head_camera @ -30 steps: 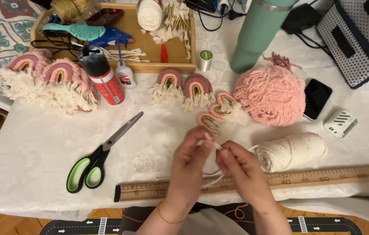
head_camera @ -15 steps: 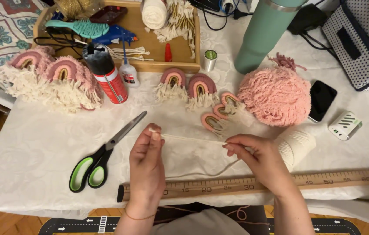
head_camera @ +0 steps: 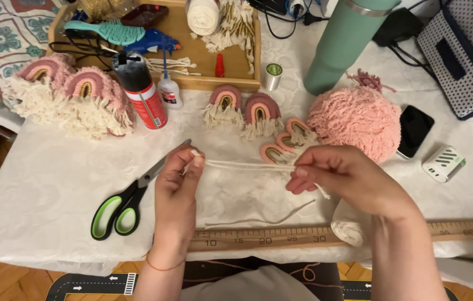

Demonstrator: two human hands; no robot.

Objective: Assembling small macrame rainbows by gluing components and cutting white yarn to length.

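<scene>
My left hand (head_camera: 179, 184) pinches one end of a cream cotton cord (head_camera: 247, 165), and my right hand (head_camera: 348, 175) pinches the other end. The cord runs taut and level between them, folded into a few strands, above the white tablecloth. A loose piece of the same cord (head_camera: 264, 214) lies on the cloth below it, just above a wooden ruler (head_camera: 258, 237). Green-handled scissors (head_camera: 130, 198) lie right beside my left hand. A ball of cream cord (head_camera: 350, 228) is partly hidden under my right wrist.
Small pink macrame rainbows (head_camera: 258, 111) and a pink fluffy yarn ball (head_camera: 356, 120) lie behind the hands. Larger fringed rainbows (head_camera: 69, 95), a red can (head_camera: 141, 95) and a glue bottle (head_camera: 168, 89) stand left. A wooden tray (head_camera: 236, 72), green tumbler (head_camera: 348, 44), phone (head_camera: 415, 131) sit farther back.
My hands started close together at the cord and drew apart, stretching it out level. The left hand moved left beside the scissors; the right now holds the cord slightly closer in.
</scene>
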